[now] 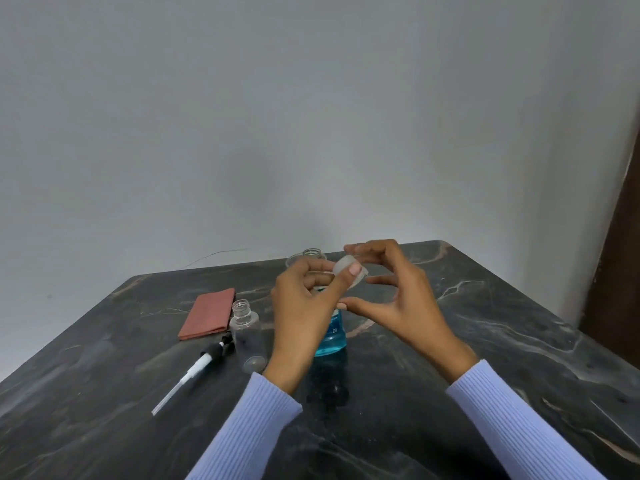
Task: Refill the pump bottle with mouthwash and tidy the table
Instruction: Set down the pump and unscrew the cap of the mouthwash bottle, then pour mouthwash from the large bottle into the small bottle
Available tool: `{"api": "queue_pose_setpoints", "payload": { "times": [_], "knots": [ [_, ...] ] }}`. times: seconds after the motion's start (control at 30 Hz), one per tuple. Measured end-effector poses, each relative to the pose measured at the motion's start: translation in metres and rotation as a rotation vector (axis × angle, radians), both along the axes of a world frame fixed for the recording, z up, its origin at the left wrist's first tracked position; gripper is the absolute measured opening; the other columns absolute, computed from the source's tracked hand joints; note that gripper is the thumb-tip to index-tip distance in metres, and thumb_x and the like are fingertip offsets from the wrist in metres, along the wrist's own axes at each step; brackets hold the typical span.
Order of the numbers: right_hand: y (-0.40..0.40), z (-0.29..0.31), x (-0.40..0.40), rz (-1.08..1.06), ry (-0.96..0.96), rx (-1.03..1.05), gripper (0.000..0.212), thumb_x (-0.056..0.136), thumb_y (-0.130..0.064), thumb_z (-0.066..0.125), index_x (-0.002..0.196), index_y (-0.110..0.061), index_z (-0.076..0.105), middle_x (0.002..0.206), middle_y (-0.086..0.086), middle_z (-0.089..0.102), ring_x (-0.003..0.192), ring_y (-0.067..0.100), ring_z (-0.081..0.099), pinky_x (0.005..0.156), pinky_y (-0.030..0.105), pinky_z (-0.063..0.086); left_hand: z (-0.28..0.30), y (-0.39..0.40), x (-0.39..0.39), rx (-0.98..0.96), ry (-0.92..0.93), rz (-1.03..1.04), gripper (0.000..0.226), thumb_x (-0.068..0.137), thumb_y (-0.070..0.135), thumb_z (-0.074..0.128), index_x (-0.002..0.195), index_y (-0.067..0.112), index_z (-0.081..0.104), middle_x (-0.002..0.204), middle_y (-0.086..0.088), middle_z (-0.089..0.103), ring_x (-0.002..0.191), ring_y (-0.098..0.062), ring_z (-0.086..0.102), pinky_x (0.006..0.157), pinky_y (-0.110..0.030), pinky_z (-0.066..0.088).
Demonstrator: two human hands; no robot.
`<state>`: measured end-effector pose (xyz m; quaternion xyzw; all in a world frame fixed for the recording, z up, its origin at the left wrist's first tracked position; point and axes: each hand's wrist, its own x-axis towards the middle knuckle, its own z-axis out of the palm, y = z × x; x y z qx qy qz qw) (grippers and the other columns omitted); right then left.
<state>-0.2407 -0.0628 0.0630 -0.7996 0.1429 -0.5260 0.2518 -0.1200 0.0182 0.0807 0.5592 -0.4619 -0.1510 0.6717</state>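
Two arms in view, both in long sleeves of pale lavender-blue knit. Fine lengthwise ribbing runs down each sleeve. Left sleeve (242, 434) ends at the wrist in a snug cuff; right sleeve (519, 420) likewise. Both hands bare, no rings or watch that I can make out, though the wide lens softens detail.

Soft, even light falls from above and leaves the grey wall (311, 116) flat and dull, a shade darker toward its upper corners. The dark marble bench (485, 341) carries a mild sheen at 3 o'clock and faint shadows beneath the forearms. Its edges bow with wide-angle distortion. Detail is slightly soft throughout.
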Motion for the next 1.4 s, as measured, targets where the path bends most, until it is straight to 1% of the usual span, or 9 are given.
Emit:
{"api": "queue_pose_setpoints", "payload": {
  "times": [0.2, 0.3, 0.5, 0.63, 0.73, 0.9, 1.0, 1.2, 1.4],
  "knots": [
    [0.001, -0.008, -0.026, -0.055, 0.078, -0.056, 0.036, 0.075, -0.03, 0.078, 0.107, -0.026, 0.062, 0.112, -0.017, 0.065, 0.102, 0.005, 0.063, 0.073, 0.023, 0.058, -0.014, -0.002, -0.015, 0.12, 0.036, -0.117, 0.029, 0.075, 0.04, 0.073, 0.088, 0.015, 0.067, 0.05, 0.006, 0.067, 0.04, 0.001, 0.054, 0.042, -0.009, 0.039],
    [-0.004, -0.016, -0.032, -0.143, 0.177, -0.026, 0.031, 0.075, -0.034, 0.076, 0.103, -0.027, 0.066, 0.107, -0.013, 0.062, 0.095, 0.005, 0.063, 0.067, 0.024, 0.058, -0.024, 0.0, -0.012, 0.156, -0.02, -0.098, 0.033, 0.073, 0.046, 0.073, 0.09, 0.017, 0.068, 0.06, 0.006, 0.072, 0.042, -0.004, 0.057, 0.044, -0.011, 0.043],
    [-0.008, -0.033, -0.029, -0.317, 0.726, 0.116, 0.046, 0.069, -0.046, 0.077, 0.11, -0.031, 0.062, 0.102, -0.01, 0.069, 0.084, 0.005, 0.066, 0.078, 0.03, 0.055, -0.032, 0.013, 0.004, 0.166, -0.05, -0.059, 0.042, 0.064, 0.05, 0.072, 0.084, 0.013, 0.068, 0.068, 0.0, 0.074, 0.05, -0.001, 0.062, 0.046, -0.011, 0.044],
    [-0.008, -0.041, -0.023, -0.334, 0.86, 0.116, 0.049, 0.064, -0.049, 0.079, 0.106, -0.031, 0.062, 0.096, -0.012, 0.069, 0.083, 0.005, 0.064, 0.071, 0.024, 0.046, -0.031, 0.022, 0.013, 0.135, -0.079, -0.061, 0.03, 0.071, 0.038, 0.074, 0.085, 0.013, 0.068, 0.067, -0.001, 0.074, 0.052, 0.0, 0.064, 0.046, -0.012, 0.045],
    [-0.01, -0.042, -0.023, -0.294, 0.88, 0.168, 0.061, 0.059, -0.055, 0.08, 0.11, -0.028, 0.062, 0.099, -0.01, 0.068, 0.094, 0.009, 0.065, 0.077, 0.027, 0.05, -0.028, 0.029, 0.023, 0.062, -0.087, -0.072, 0.025, 0.074, 0.033, 0.073, 0.086, 0.012, 0.069, 0.069, -0.002, 0.074, 0.056, -0.001, 0.064, 0.048, -0.013, 0.046],
    [-0.009, -0.03, -0.005, -0.163, 0.549, 0.292, 0.084, 0.055, -0.047, 0.086, 0.128, -0.021, 0.052, 0.125, -0.001, 0.062, 0.109, 0.009, 0.061, 0.095, 0.032, 0.052, -0.015, 0.04, 0.059, -0.141, -0.144, 0.11, 0.027, 0.072, 0.043, 0.073, 0.087, 0.021, 0.07, 0.082, 0.007, 0.073, 0.075, -0.008, 0.066, 0.065, -0.019, 0.051],
    [-0.012, -0.023, 0.018, -0.11, 0.332, 0.398, 0.078, 0.06, -0.036, 0.086, 0.128, -0.016, 0.053, 0.12, 0.0, 0.064, 0.104, 0.01, 0.064, 0.091, 0.028, 0.054, -0.009, 0.043, 0.088, -0.127, -0.235, 0.188, 0.031, 0.072, 0.047, 0.073, 0.093, 0.025, 0.067, 0.094, 0.015, 0.07, 0.08, -0.005, 0.061, 0.064, -0.02, 0.046],
    [-0.025, -0.025, 0.045, -0.053, 0.14, 0.465, 0.048, 0.064, -0.023, 0.085, 0.106, -0.016, 0.064, 0.091, -0.006, 0.072, 0.084, 0.003, 0.069, 0.078, 0.02, 0.057, -0.018, 0.046, 0.132, -0.041, -0.245, 0.163, 0.043, 0.064, 0.045, 0.078, 0.103, 0.031, 0.065, 0.108, 0.005, 0.064, 0.082, 0.006, 0.061, 0.055, -0.005, 0.046],
    [-0.028, -0.03, 0.059, 0.112, 0.078, 0.545, 0.052, 0.056, -0.039, 0.079, 0.101, -0.027, 0.057, 0.093, 0.003, 0.075, 0.09, 0.015, 0.071, 0.079, 0.03, 0.058, -0.048, 0.042, 0.15, 0.093, -0.174, 0.096, 0.062, 0.049, 0.043, 0.085, 0.105, 0.029, 0.061, 0.108, 0.011, 0.068, 0.1, -0.004, 0.061, 0.084, -0.032, 0.055]
  ]
}}
